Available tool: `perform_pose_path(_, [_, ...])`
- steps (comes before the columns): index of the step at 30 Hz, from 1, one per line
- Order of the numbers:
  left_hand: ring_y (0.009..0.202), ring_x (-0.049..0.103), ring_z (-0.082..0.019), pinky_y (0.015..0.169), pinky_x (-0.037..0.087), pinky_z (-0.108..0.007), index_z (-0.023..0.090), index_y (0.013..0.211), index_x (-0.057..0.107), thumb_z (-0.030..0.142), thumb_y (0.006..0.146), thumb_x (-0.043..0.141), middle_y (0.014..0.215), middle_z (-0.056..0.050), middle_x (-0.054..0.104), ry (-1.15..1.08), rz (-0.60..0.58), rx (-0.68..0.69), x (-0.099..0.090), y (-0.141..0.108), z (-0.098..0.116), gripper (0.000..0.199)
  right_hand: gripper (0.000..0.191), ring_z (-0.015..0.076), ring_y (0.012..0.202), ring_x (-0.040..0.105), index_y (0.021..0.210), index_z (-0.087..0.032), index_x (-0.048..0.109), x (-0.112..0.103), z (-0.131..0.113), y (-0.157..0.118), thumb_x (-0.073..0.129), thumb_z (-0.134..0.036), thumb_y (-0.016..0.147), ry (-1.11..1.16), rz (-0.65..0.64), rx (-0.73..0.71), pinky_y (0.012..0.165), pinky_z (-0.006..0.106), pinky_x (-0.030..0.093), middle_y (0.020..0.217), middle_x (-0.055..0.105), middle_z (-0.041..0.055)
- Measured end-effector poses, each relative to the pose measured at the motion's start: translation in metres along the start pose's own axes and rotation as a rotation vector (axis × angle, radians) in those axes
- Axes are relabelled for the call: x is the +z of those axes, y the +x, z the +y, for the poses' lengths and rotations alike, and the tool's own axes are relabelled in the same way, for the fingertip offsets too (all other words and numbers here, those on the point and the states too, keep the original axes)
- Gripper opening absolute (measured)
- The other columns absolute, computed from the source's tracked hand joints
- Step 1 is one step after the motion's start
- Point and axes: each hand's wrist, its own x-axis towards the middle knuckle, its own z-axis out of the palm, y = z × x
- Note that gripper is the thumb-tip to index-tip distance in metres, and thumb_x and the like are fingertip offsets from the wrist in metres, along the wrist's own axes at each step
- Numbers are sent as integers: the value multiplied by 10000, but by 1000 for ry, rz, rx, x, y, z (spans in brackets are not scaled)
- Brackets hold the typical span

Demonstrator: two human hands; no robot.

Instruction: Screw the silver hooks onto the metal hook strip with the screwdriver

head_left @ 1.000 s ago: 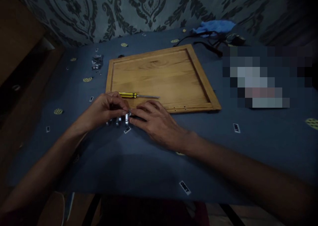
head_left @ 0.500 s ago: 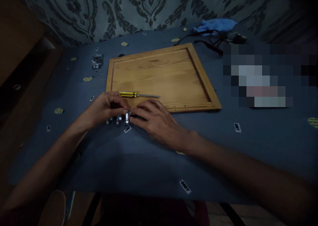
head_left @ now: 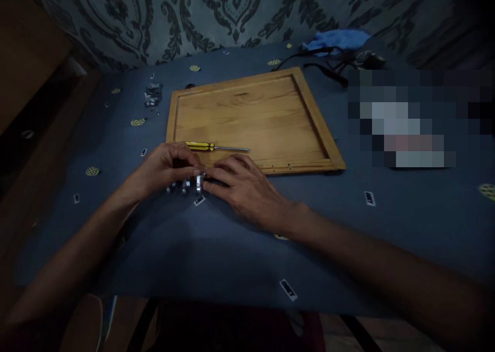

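Observation:
A framed wooden panel lies on the blue-covered table, and a yellow-handled screwdriver rests on it. At the panel's near edge, small shiny metal brackets stick out toward me. The rightmost metal bracket sits between my two hands. My left hand has its thumb and forefinger pinched at the top of that bracket; anything tiny between the fingertips is hidden. My right hand rests on the panel's edge, thumb and forefinger around the same bracket from the right.
A small pile of metal parts lies left of the panel. Behind it at the right are a blue cloth and dark straps. A patterned wall rises behind the table. A pixelated patch covers the right side.
Both hands hold nearly the same place at the rightmost bracket. The whole view has shifted very slightly.

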Motion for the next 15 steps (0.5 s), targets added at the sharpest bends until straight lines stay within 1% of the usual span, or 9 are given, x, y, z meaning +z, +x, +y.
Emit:
perform_pose_path(6, [669,633,-155,617,472,-275,191,784,812,371,863,770,741,-39,709,10,-10,-9,0,0,0,201,268,284,1222,583,1267,-249,741,1,0,1,590,-154,1068,18,-6,13,1078,488,436,1323,781,59])
perform_pose_path(10, [697,627,-174,636,483,-297,192,816,793,493,924,727,766,-47,691,89,-2,-28,-6,-3,4,327,278,296,1227,582,1289,-207,734,-1,-1,1,547,-164,1087,17,-27,0,1079,499,447,1352,772,81])
perform_pose_path(12, [792,648,-196,706,518,-315,204,900,802,549,931,743,852,-55,706,158,5,-17,-12,-8,7,351,285,297,1222,586,1302,-193,726,-1,-1,1,530,-171,1096,16,-35,1,1088,499,448,1347,773,79])
perform_pose_path(15, [1026,650,-252,888,543,-367,236,1098,796,619,883,815,1038,-70,726,313,-3,37,-20,-16,11,440,289,291,1213,591,1319,-196,721,0,0,1,535,-181,1098,32,-36,7,1083,498,451,1318,779,84])
